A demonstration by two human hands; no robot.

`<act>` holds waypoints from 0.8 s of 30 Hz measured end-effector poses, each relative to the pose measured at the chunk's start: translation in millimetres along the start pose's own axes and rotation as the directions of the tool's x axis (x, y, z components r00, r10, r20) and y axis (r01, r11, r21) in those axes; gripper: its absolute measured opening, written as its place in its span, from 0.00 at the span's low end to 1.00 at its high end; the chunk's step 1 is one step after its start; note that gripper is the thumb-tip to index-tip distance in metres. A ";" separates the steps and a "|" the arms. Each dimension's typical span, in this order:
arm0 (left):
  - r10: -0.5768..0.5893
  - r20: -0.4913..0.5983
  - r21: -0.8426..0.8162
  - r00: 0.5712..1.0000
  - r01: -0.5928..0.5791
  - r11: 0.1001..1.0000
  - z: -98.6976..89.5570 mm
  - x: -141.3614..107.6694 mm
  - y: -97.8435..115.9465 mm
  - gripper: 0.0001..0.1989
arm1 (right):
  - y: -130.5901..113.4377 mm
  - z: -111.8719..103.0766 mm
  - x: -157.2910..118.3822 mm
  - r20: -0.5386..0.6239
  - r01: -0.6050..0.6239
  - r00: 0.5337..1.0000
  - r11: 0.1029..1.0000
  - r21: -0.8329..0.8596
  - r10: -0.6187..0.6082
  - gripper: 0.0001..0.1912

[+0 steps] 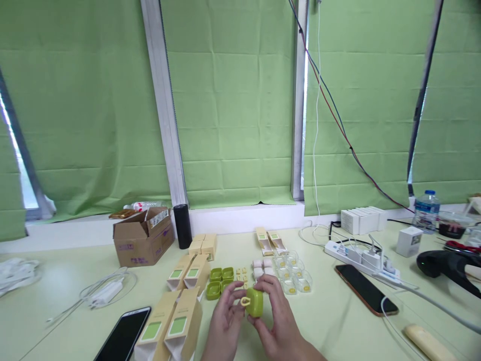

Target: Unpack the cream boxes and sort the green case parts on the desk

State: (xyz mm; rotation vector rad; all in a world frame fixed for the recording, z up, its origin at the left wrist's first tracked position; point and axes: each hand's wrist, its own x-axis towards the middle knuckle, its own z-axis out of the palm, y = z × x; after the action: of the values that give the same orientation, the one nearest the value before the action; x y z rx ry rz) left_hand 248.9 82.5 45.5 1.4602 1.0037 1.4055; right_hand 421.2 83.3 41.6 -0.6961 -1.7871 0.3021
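Note:
Between both hands, low in the middle of the head view, is a small green case (pixel 256 303) with a pale yellow loop (pixel 245 301) on its left side. My left hand (pixel 226 321) has its thumb and fingers at the loop side. My right hand (pixel 276 316) grips the case from the right, fingers on top and thumb below. Just beyond the hands lie green square trays (pixel 214 290), small yellow pieces (pixel 241 271), white blocks (pixel 257 263) and clear plastic covers (pixel 303 282) with yellow spots.
Beige boxes with green labels (pixel 184 326) stand at left, beside a phone (pixel 124 333). Farther back are a cardboard box (pixel 143 238) and black cylinder (pixel 182 226). On the right are a power strip (pixel 363 259), another phone (pixel 365 289) and a water bottle (pixel 427 210).

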 end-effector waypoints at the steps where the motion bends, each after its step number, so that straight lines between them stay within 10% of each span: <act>1: 0.033 -0.029 0.038 0.999 -0.032 0.999 -1.4 0.2 1.0 0.27 | 0.1 0.3 0.1 0.010 -0.005 1.000 1.000 0.015 0.005 0.31; 8: 0.247 -0.039 0.394 0.968 -0.213 0.894 -8.3 -2.5 11.1 0.17 | 4.2 3.9 0.4 -0.001 -0.106 0.994 0.991 0.078 0.106 0.28; 24: 0.308 -0.009 0.441 0.951 -0.273 0.855 -7.9 0.1 16.6 0.12 | 5.4 3.8 1.4 0.019 -0.081 0.997 0.986 0.146 0.079 0.32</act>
State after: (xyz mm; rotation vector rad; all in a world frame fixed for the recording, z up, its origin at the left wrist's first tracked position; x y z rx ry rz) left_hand 240.9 77.8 61.4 1.9660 1.2453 1.5238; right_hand 419.1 88.9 38.5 -0.6628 -1.7326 0.4881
